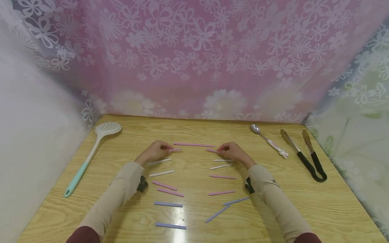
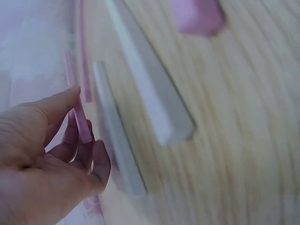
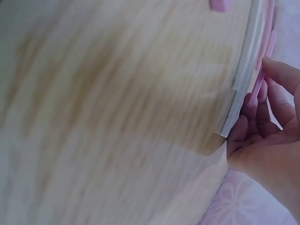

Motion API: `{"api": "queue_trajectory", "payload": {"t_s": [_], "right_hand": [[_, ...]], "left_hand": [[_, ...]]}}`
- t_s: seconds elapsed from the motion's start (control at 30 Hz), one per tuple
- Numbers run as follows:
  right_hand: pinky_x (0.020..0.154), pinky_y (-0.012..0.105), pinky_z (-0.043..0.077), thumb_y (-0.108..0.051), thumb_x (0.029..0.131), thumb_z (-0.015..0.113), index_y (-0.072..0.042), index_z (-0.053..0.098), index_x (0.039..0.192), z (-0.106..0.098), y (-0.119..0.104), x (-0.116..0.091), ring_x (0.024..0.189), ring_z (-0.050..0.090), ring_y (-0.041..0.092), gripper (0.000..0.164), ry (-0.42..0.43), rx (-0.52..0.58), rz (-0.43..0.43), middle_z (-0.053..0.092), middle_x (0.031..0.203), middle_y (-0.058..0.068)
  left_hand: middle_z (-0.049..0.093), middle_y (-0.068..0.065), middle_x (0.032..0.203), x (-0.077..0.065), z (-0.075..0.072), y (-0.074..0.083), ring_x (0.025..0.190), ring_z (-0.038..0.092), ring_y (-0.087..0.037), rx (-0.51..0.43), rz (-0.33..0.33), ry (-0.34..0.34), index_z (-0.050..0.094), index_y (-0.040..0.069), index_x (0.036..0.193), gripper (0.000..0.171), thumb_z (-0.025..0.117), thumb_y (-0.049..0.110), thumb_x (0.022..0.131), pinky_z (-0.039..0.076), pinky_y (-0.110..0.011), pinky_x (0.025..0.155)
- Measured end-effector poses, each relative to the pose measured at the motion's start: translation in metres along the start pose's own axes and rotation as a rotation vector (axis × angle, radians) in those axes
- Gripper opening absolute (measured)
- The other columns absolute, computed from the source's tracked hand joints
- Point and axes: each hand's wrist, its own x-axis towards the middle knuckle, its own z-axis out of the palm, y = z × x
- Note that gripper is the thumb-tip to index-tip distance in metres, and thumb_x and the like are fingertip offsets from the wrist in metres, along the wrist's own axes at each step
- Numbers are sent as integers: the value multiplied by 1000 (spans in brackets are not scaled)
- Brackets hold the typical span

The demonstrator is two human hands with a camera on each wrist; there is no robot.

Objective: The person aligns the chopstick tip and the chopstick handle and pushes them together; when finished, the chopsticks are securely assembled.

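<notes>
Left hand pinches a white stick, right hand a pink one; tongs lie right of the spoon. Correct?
Wrong colour: the left hand pinches a pink stick, as the left wrist view shows. The rest holds: the right hand pinches another pink stick, and the tongs lie right of the spoon.

The bench has a smooth wood-grain top, glossy where light glares off it. The pink sticks, white sticks and blue sticks look smooth and matt, their material unclear. The skimmer looks like smooth plastic; the spoon has a shiny metal bowl. Metal tongs carry black, plastic-looking grips. The sleeves are matt cloth.
</notes>
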Motion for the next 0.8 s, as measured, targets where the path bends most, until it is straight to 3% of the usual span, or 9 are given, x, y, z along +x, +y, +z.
{"api": "queue_trajectory", "payload": {"t_s": [0.23,0.4,0.67,0.8], "right_hand": [[69,29,48,-20,92,62,-1,67,106,-2,-8,-4,82,55,20,24,14,20,2,64,101,14],[73,30,48,-20,94,59,-3,67,107,-1,-20,-7,88,57,20,23,37,1,-57,64,105,13],[74,30,47,-23,93,61,-4,67,106,7,-50,-21,88,57,18,23,60,109,-181,66,99,9],[77,32,48,-21,93,61,-3,66,105,11,-61,-24,87,58,18,23,70,139,-216,66,98,9]], "left_hand": [[61,-17,115,-2,0,6,100,56,-26,-24,40,73,62,1,118,26,54,8,95,49,-36,83],[63,-15,115,-5,4,13,103,57,-25,-79,61,83,62,4,119,27,56,17,96,50,-37,86],[66,-16,109,-13,16,34,100,60,-28,-128,220,120,63,2,114,24,59,14,93,52,-42,83],[65,-17,111,-13,20,41,101,60,-30,-149,244,116,62,0,115,25,58,11,93,51,-45,85]]}}
